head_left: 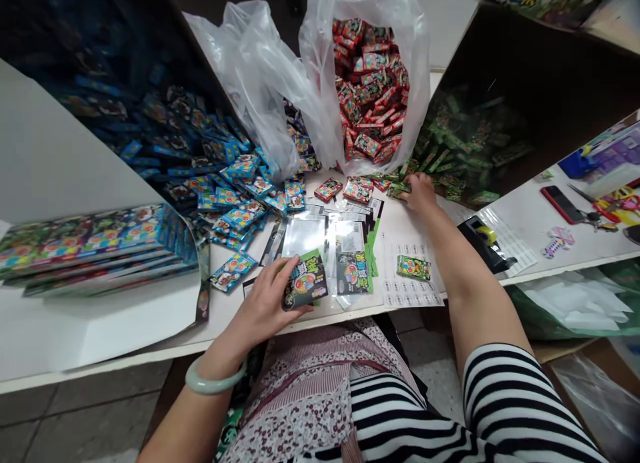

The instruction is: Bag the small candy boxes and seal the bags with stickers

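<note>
At the lower centre of the frame, the left hand (270,293) grips a black-and-green printed packet (307,283), thumb along its upper edge and fingers beneath, just above the front of the worktop (225,313). Right of centre, the right hand (421,191) reaches out to a green box (397,191) at the mouth of a dark carton (550,83); its fingertips are on or just beside the box, and whether they have closed on it I cannot tell. The step in hand looks like picking out a green box while the packet is held ready. The next move seems to call for a light pinch that draws one box clear of its neighbours, with the packet kept steady. Beside the held packet, at centre, lies a clear sleeve with a printed card (353,271); to its right another small green carton (414,267) rests on a label sheet (413,295). Red boxes (358,189) lie near the right hand, blue boxes (240,216) left of centre.
</note>
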Demonstrator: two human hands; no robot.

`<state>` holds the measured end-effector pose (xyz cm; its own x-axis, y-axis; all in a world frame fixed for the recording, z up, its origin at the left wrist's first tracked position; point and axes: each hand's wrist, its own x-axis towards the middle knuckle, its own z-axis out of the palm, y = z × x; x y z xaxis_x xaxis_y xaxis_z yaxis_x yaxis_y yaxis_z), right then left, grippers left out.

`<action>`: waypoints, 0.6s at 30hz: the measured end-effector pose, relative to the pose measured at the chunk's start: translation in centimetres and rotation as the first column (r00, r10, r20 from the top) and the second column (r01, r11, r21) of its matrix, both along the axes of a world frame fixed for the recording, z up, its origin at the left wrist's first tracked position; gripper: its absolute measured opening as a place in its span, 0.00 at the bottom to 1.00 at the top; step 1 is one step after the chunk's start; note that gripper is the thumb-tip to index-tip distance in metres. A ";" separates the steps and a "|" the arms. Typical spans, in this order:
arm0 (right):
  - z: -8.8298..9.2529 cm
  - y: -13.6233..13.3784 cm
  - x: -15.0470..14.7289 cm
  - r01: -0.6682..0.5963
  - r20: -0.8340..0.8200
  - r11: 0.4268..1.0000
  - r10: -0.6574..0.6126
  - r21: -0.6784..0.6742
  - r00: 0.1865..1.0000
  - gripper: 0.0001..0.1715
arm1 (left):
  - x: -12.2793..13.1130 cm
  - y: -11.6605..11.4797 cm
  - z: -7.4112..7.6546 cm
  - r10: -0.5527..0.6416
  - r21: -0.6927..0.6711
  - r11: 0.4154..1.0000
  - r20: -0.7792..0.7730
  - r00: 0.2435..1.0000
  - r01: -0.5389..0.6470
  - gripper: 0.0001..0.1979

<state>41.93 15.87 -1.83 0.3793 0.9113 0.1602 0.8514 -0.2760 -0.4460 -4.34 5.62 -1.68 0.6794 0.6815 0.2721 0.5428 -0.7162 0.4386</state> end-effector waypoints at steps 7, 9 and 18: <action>-1.5 -2.8 1.7 0.050 -0.358 0.998 -0.034 0.038 0.933 0.07 | 0.3 0.2 -0.2 -0.003 -0.024 1.000 -0.001 1.000 0.003 0.49; -2.2 -3.6 1.5 0.024 -0.502 1.000 -0.015 0.011 0.865 0.08 | 0.3 0.0 -0.1 -0.010 -0.028 1.000 0.005 1.000 0.010 0.49; -3.8 -5.7 -0.7 -0.071 -0.646 0.995 0.010 -0.068 0.763 0.13 | 0.1 -0.7 0.4 -0.054 -0.036 0.998 -0.032 0.998 0.052 0.49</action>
